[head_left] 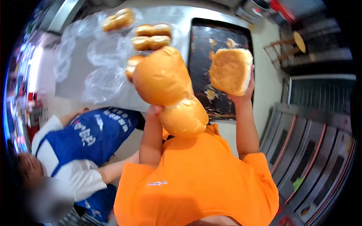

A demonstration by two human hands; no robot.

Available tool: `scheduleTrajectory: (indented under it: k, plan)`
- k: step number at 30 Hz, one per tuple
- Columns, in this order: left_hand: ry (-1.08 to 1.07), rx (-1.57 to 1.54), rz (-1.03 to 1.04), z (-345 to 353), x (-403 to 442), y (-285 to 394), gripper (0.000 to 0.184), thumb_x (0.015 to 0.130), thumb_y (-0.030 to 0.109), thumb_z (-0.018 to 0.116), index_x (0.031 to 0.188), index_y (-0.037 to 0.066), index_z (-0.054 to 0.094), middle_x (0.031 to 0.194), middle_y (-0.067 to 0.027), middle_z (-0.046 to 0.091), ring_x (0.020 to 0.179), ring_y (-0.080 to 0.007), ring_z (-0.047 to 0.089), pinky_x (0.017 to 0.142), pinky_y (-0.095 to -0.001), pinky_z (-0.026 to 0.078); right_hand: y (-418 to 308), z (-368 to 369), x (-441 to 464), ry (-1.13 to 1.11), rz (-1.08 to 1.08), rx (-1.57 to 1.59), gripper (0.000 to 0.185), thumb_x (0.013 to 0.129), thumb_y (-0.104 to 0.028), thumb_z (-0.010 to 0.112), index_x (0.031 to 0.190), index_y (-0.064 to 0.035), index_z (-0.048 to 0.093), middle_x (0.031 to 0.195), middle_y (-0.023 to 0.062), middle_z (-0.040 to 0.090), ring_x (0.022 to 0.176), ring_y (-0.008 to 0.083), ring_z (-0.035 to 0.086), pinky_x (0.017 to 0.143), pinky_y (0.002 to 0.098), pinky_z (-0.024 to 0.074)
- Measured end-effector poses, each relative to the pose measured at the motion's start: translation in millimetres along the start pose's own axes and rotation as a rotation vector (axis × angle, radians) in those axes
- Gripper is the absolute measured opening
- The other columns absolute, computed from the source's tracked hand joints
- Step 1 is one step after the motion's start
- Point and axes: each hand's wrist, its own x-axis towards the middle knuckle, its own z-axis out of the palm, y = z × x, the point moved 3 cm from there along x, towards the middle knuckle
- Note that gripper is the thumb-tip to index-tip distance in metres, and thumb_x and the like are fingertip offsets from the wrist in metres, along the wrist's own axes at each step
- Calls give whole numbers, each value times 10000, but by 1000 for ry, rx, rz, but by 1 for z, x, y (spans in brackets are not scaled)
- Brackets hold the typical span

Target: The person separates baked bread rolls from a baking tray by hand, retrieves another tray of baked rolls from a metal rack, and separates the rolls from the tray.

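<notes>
Over tray (198, 45) edge, right hand (247, 92) holding bread (230, 71).

A blue-aproned person (86, 139) stands well apart from a wooden stool (299, 42).

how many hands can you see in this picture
3. The left hand holds the two-lobed bread, the right hand holds the square bread, and a co-worker's hand is by the table. The co-worker's other hand seems hidden.

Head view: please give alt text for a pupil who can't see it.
Left hand holds two-lobed bread; right hand, a squarish loaf over a dark tray. Rolls and clear plastic lie beyond; at left, a blue-aproned person.
</notes>
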Motion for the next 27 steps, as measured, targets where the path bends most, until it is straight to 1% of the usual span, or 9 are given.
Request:
scheduleTrajectory:
  k: [5,10,13,16,20,22,24,25,27]
  plan:
    - [246,57,162,-39,-78,21,1054,722,718,783,1426,21,423,1244,-140,550,1152,-315,610,973,-459,545,76,-33,58,173,113,-773,517,1027,-370,653,1419,-49,548,1270,43,642,1173,185,625,1033,317,468]
    - [450,108,285,-67,-149,34,972,798,613,784,1480,38,396,1351,-125,527,1245,-306,567,1037,-464,507,163,38,135,-247,-129,-1629,707,818,-487,850,1245,13,592,1172,203,669,1108,325,652,981,404,501]
    - [531,134,358,-76,-172,44,927,844,550,784,1512,49,380,1415,-116,513,1301,-300,541,1075,-467,484,226,65,172,-494,-460,-1911,784,748,-559,866,1236,-5,602,1139,204,639,1099,407,583,977,481,473]
    - [607,194,428,-87,-172,57,887,890,486,784,1544,59,364,1480,-107,499,1357,-295,515,1114,-470,461,275,61,182,-666,-501,-2139,816,775,-548,842,1320,2,586,1198,210,632,1134,409,584,998,484,469]
    - [742,313,460,-84,-145,84,848,922,479,775,1542,51,384,1509,-95,502,1367,-278,526,1126,-445,462,264,73,164,-564,-750,-1895,778,813,-497,832,1349,7,579,1313,224,613,1187,412,594,1030,492,466]
    - [840,373,484,-78,-126,91,818,922,480,777,1509,35,422,1475,-89,529,1336,-258,549,1115,-424,470,224,92,122,-402,-159,-1421,770,833,-456,833,1382,7,556,1401,240,580,1256,425,585,1077,495,450]
    - [889,472,513,-82,-105,92,813,915,483,786,1488,20,441,1442,-92,548,1326,-247,549,1106,-408,467,200,114,80,-634,-182,-1324,889,794,-437,876,1459,6,485,1421,247,562,1311,431,549,1124,504,411]
    - [866,475,496,-83,-95,88,813,915,483,786,1488,20,441,1442,-92,548,1326,-247,549,1106,-408,467,190,138,64,-786,-308,-1442,995,759,-437,907,1513,-11,418,1484,241,502,1370,447,488,1152,509,383]
    - [790,565,458,-80,-78,78,850,884,507,810,1476,15,450,1450,-98,539,1327,-249,545,1100,-402,463,183,141,46,-716,-351,-1634,990,712,-349,920,1513,-51,422,1508,230,446,1348,464,460,1129,525,389]
